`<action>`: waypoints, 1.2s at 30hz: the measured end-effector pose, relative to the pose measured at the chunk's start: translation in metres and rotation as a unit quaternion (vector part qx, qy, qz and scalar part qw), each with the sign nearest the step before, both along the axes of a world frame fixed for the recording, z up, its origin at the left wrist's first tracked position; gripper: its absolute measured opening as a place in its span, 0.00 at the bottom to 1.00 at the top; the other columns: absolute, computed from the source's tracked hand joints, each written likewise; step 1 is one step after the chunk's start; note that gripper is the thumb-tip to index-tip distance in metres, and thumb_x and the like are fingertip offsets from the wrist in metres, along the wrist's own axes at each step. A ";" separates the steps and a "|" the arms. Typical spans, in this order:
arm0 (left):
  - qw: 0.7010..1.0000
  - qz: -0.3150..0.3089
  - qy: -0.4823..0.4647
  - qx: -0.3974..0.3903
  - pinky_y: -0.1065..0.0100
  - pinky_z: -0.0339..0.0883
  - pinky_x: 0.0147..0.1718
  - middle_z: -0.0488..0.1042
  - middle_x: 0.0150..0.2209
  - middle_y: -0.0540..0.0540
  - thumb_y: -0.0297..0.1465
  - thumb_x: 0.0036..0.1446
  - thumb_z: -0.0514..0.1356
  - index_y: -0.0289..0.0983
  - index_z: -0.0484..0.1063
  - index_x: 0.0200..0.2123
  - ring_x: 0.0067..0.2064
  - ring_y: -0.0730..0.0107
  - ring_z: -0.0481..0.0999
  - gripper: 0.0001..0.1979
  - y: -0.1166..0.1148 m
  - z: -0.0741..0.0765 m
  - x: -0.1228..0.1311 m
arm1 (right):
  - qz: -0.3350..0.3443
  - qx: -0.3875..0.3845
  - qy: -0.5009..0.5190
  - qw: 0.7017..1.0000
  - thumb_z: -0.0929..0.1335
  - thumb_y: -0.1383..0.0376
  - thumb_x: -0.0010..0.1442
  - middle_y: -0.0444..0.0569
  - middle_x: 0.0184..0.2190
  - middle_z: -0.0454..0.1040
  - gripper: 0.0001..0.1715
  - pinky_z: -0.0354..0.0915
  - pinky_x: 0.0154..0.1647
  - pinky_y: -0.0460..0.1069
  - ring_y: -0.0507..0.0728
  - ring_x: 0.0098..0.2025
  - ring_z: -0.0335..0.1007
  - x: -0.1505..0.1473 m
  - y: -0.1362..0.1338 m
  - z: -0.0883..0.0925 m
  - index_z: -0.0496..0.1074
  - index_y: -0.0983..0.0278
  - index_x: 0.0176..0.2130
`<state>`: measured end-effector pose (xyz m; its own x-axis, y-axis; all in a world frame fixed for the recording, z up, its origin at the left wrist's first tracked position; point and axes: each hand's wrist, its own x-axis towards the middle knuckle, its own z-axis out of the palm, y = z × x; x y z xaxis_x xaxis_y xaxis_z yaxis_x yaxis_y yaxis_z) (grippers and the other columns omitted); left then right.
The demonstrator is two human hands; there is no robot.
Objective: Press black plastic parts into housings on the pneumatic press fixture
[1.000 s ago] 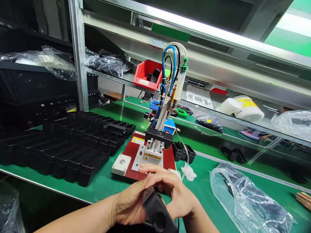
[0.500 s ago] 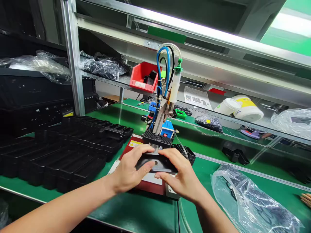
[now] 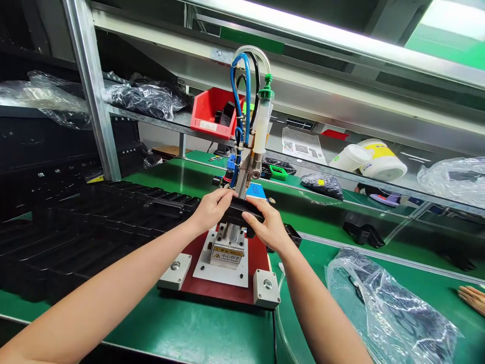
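Both hands are at a bench-top dispensing machine with a syringe (image 3: 261, 126). A long black plastic part (image 3: 242, 210) sits between them, over the machine's metal stand (image 3: 232, 232). My left hand (image 3: 212, 210) grips its left end, fingers closed. My right hand (image 3: 268, 222) grips the right end, its thumb across the near side. The hands partly hide the part; whether it touches the stand I cannot tell. Below are the dark red base (image 3: 206, 296) and two grey button boxes, left (image 3: 175, 272) and right (image 3: 267, 288).
Rows of black plastic trays (image 3: 94, 227) cover the bench on the left. A clear plastic bag (image 3: 394, 308) lies to the right, near another person's hand (image 3: 472, 298). On the shelf stand a red bin (image 3: 212, 112) and white tubs (image 3: 379, 161).
My hands have moved up and away from me with the black part, from in front of the machine's stand to over it. The base and its buttons have come into full view.
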<state>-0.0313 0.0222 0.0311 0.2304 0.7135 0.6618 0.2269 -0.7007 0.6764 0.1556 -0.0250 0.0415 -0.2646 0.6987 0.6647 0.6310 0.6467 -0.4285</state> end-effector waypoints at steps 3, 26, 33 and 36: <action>0.999 -0.002 -0.028 -0.017 0.65 0.66 0.46 0.78 0.42 0.42 0.41 0.64 0.47 0.34 0.75 0.41 0.45 0.63 0.75 0.21 0.000 -0.008 -0.003 | -0.021 0.013 -0.001 1.000 0.65 0.55 0.64 0.54 0.48 0.75 0.21 0.66 0.55 0.55 0.59 0.51 0.71 -0.008 -0.004 0.000 0.73 0.64 0.51; 0.990 0.048 -0.091 0.092 0.64 0.68 0.46 0.77 0.40 0.41 0.42 0.67 0.41 0.34 0.74 0.40 0.44 0.63 0.76 0.25 0.004 -0.023 0.007 | -0.060 0.189 0.093 0.976 0.60 0.65 0.66 0.51 0.39 0.79 0.17 0.71 0.46 0.55 0.58 0.43 0.76 -0.023 0.009 -0.022 0.77 0.62 0.43; 0.996 0.009 -0.074 0.050 0.65 0.68 0.45 0.78 0.40 0.41 0.38 0.67 0.43 0.34 0.74 0.40 0.44 0.63 0.76 0.22 0.006 -0.016 0.002 | -0.062 0.155 0.089 0.982 0.60 0.67 0.67 0.51 0.38 0.79 0.17 0.72 0.43 0.52 0.56 0.41 0.76 -0.024 0.007 -0.019 0.77 0.63 0.42; 0.996 0.006 -0.081 0.031 0.65 0.68 0.44 0.78 0.40 0.42 0.38 0.67 0.43 0.34 0.73 0.40 0.43 0.64 0.76 0.22 0.003 -0.015 0.002 | -0.068 0.157 0.093 0.981 0.59 0.67 0.67 0.51 0.39 0.79 0.17 0.72 0.44 0.53 0.56 0.42 0.76 -0.024 0.007 -0.020 0.77 0.62 0.42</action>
